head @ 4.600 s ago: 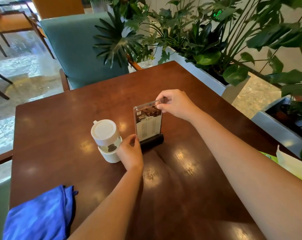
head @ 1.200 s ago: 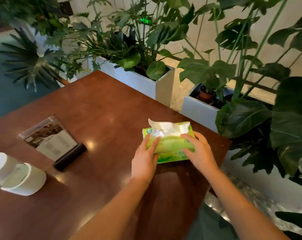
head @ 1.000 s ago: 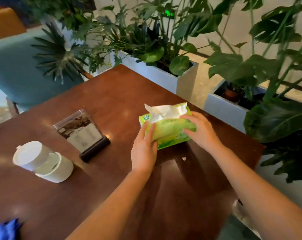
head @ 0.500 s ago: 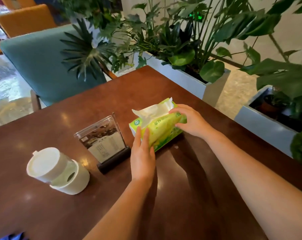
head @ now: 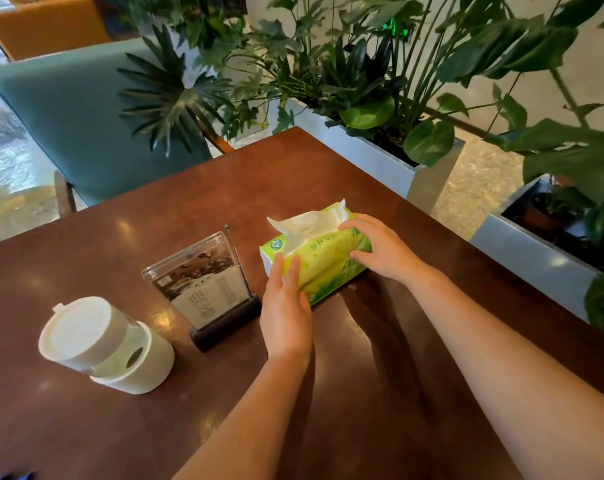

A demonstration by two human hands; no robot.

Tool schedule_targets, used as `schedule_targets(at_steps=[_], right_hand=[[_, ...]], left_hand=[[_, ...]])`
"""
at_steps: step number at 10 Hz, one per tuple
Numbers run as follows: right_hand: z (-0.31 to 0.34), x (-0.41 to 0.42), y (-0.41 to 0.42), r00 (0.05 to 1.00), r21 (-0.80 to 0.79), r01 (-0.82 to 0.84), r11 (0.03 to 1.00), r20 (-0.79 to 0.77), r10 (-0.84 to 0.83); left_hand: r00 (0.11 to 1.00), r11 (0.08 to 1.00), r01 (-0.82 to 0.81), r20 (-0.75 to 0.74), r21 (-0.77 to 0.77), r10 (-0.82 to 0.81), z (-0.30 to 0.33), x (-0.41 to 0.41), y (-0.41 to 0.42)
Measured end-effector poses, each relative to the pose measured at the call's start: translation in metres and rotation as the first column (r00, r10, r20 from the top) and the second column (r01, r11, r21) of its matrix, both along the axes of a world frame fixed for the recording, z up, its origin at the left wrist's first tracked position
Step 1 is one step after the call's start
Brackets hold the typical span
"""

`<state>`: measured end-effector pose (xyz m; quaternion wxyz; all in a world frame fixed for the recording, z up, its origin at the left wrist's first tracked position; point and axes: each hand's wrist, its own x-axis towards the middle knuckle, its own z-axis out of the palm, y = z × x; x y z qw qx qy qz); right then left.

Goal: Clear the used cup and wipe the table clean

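A white lidded cup (head: 104,344) stands on the dark wooden table (head: 293,174) at the left. To its right is a clear menu stand (head: 203,282) on a black base. A green tissue pack (head: 323,256) with a white tissue sticking out lies just right of the stand. My left hand (head: 286,306) presses on the pack's near left end. My right hand (head: 376,249) grips its right end. A sliver of blue cloth (head: 16,476) shows at the bottom left edge.
A teal chair (head: 68,116) stands behind the table's far left side. White planters (head: 373,154) with large leafy plants line the table's right side, and leaves hang over the right corner. An orange chair (head: 47,26) is farther back.
Both hands have slid the tissue pack from the table's right edge leftward until it sits next to the menu stand. The cup and stand have stayed put.
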<state>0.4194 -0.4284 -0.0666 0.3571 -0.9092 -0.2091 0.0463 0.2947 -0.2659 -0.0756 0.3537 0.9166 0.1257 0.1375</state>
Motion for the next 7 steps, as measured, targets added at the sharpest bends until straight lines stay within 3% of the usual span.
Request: schedule_targets(at_steps=[3,6,7], right_hand=[[0.002,-0.001,0.001,0.999,-0.098,-0.040,0.994,-0.003,0.040],[0.022,-0.021,0.006,0.990,-0.419,0.075,0.905,0.139,-0.018],[0.037,-0.044,0.007,0.973,-0.486,0.151,0.861,0.229,-0.041]], left_hand=[[1.000,0.999,0.015,0.009,0.030,-0.016,-0.007,0.005,0.006],[0.980,0.976,0.172,-0.120,0.135,-0.156,0.002,-0.004,0.004],[0.981,0.971,0.135,-0.163,0.196,-0.103,0.032,-0.011,0.005]])
